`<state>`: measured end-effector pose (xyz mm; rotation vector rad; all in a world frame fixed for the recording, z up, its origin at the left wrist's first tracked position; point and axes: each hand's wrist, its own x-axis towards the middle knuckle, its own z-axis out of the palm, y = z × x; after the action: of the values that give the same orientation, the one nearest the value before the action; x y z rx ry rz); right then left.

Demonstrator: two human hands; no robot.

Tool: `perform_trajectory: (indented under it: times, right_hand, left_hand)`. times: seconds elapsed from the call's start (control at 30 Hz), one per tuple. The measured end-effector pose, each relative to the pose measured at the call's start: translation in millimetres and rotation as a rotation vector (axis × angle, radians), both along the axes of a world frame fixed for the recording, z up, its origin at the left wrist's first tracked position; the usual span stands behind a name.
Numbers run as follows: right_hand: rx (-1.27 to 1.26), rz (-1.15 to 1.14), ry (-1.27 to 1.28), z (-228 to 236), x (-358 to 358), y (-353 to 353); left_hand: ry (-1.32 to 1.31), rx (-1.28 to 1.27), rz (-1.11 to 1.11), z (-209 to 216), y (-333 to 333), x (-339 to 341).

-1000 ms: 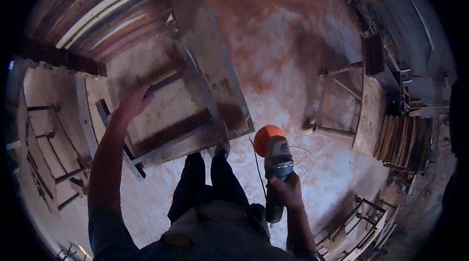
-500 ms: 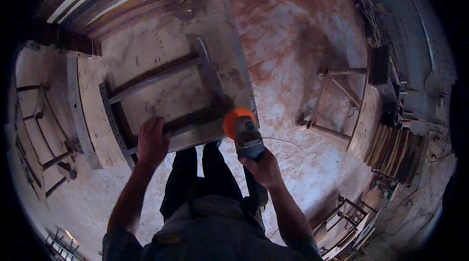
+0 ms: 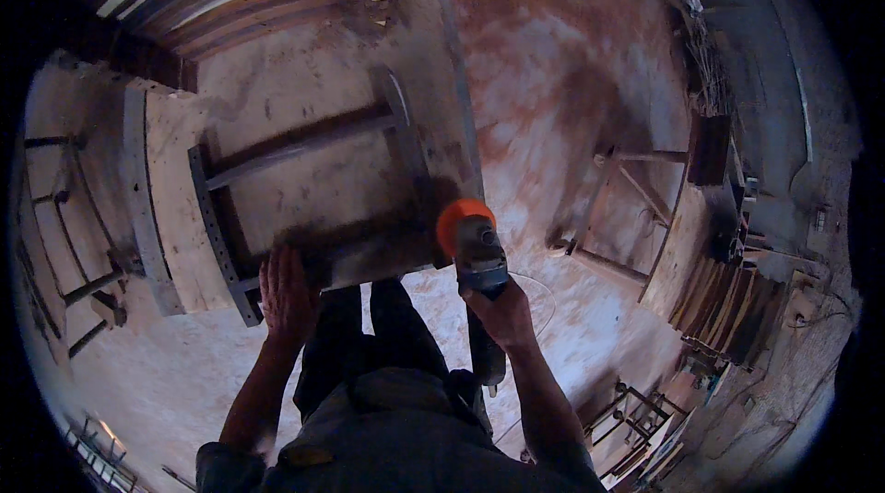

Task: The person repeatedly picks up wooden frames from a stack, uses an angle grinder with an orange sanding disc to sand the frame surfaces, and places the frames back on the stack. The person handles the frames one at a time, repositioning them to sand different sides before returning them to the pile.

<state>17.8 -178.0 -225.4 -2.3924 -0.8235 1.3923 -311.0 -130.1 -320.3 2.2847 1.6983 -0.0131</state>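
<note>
A dark wooden frame (image 3: 309, 150), like part of a chair, lies flat on the wooden workbench (image 3: 277, 69). Across its near rail, close to the left corner, my left hand (image 3: 289, 295) lies with its fingers stretched out flat. My right hand (image 3: 505, 313) is wrapped around the body of an angle grinder (image 3: 481, 258), whose round orange disc (image 3: 452, 224) is at the frame's near right corner. From this angle I cannot tell whether the disc touches the wood. The grinder's underside and part of the grip are hidden.
Stacked boards (image 3: 249, 9) lie along the bench's far left. A thin cord (image 3: 548, 295) curves over the dusty floor. Another wooden frame (image 3: 618, 262) stands to the right, near upright dark slats (image 3: 728, 308). More frames (image 3: 88, 290) stand on the left.
The grinder has shifted slightly right and toward me. My left hand has gone from fingers curled over the near rail to lying flatter on it. The whole view has moved slightly.
</note>
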Motion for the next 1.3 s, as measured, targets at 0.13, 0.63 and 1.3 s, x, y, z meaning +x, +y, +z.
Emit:
perform_trajectory:
  times: [0.13,0.63,1.3]
  right_hand:
    - [0.074,0.095,0.026,-3,-9,4]
    - [0.326,0.091,0.166,-32,-18,147]
    - [0.295,0.667,0.255,-27,-202,183]
  left_hand:
    - [-0.081,0.015,0.008,3,6,1]
    - [-0.337,0.039,0.652,-6,-55,-92]
    - [-1.420,-0.562,1.280,8,-65,-95]
